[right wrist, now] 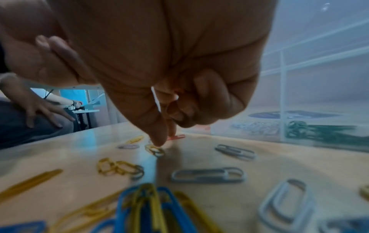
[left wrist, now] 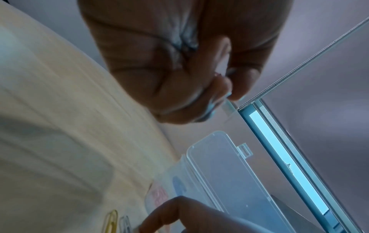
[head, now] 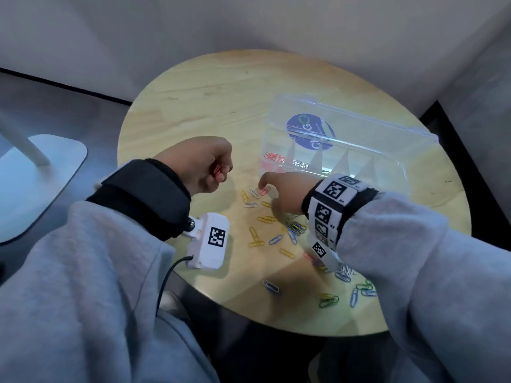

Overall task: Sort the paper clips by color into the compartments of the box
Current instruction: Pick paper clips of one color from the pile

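Note:
My left hand (head: 220, 172) is a fist above the round table (head: 207, 87), gripping a few red paper clips (head: 218, 169); in the left wrist view the left hand (left wrist: 219, 88) hides them. My right hand (head: 266, 195) reaches down, its index fingertip touching a red clip (head: 264, 191) on the wood while the other fingers curl. In the right wrist view the right hand's (right wrist: 165, 139) thumb tip rests by a yellow clip (right wrist: 154, 150), with the red clip (right wrist: 176, 137) just behind. The clear box (head: 392, 172) stands open behind, with red clips (head: 273, 158) in its leftmost compartment and white clips (head: 300, 163) beside them.
Loose yellow (head: 253, 236), blue (head: 275, 239), white (head: 270, 286) and green (head: 329, 299) clips lie scattered toward the table's near edge. The box lid (head: 345, 120) tilts back. A white chair base (head: 36, 183) stands on the floor at left. Green clips (right wrist: 319, 134) fill another compartment.

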Demonstrator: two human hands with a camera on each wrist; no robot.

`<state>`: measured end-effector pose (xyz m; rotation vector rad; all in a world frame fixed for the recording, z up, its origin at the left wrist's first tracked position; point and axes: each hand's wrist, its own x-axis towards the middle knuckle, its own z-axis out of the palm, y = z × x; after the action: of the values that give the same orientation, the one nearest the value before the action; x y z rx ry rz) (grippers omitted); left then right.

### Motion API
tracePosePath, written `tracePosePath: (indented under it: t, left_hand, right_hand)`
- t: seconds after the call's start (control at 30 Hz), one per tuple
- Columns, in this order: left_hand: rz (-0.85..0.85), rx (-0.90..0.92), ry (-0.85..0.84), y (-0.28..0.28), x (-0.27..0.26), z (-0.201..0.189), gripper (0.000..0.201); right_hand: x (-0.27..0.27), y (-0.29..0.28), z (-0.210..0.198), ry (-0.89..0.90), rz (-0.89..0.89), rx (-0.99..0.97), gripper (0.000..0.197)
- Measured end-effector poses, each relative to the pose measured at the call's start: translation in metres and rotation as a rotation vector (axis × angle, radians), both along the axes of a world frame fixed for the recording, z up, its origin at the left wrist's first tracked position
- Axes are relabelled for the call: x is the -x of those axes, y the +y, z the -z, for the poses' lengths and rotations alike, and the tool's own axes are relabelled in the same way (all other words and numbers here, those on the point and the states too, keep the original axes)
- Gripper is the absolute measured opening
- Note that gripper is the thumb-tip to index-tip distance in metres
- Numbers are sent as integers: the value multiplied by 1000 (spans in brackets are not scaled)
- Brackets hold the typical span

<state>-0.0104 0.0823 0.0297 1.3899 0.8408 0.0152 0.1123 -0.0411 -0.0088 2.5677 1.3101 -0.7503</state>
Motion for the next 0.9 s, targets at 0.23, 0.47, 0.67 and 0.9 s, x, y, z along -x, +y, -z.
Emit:
tracePosePath:
  t: [0.23,0.47,0.67,0.9]
  left_hand:
    - [-38,-12,-16,-2,-3,0,27]
    - [-38,-17,-2,-6,-5,0,27]
    - [142,-194,88,-17,-10,5,26]
    - [274,-309,115,-24,-10,9,25]
  right_hand:
    - [-2,-1,3,-73,-2,44,19]
    - [-5,-20,-6,122,101,24,13]
    - [-2,-29,-16,741,472,-313,24]
    - [13,-28,-13,1005,514,-222,30]
